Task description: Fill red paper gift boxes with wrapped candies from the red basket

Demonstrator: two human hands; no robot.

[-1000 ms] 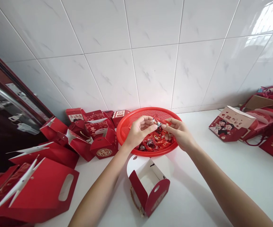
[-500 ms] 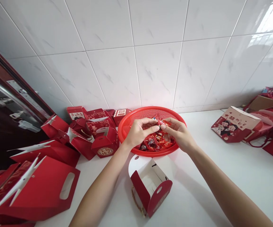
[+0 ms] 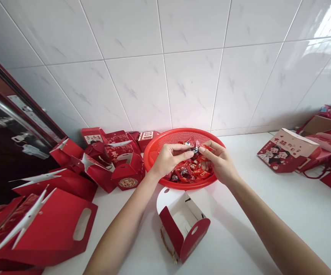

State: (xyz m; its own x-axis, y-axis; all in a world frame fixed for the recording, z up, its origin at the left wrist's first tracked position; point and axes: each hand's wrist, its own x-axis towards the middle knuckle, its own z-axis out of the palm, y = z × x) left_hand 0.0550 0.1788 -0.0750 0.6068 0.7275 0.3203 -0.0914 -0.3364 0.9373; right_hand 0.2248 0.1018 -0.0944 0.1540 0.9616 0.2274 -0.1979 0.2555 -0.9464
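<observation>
Over the red plastic basket (image 3: 151, 147), my left hand (image 3: 169, 160) pinches a wrapped candy (image 3: 195, 150) between thumb and fingers. My right hand (image 3: 219, 160) closes on the same small bunch from the other side, its thumb against a dark wrapper. How many candies are in the fingers, I cannot tell. Several more red and dark wrapped candies (image 3: 192, 172) lie in the basket below. In front of the basket, between my forearms, stands an open red gift box (image 3: 192, 238) with a white inside and a twisted gold cord.
Red gift boxes (image 3: 53, 229) crowd the left side of the white counter (image 3: 234, 221). At the right is a printed box (image 3: 285, 151) beside more red boxes and bags. A tiled wall (image 3: 194, 88) rises behind, and a dark door (image 3: 7, 145) is at the left.
My right fingers have shifted a little, and a dark-wrapped candy now shows more plainly between the two hands. The basket and the open box have stayed in place.
</observation>
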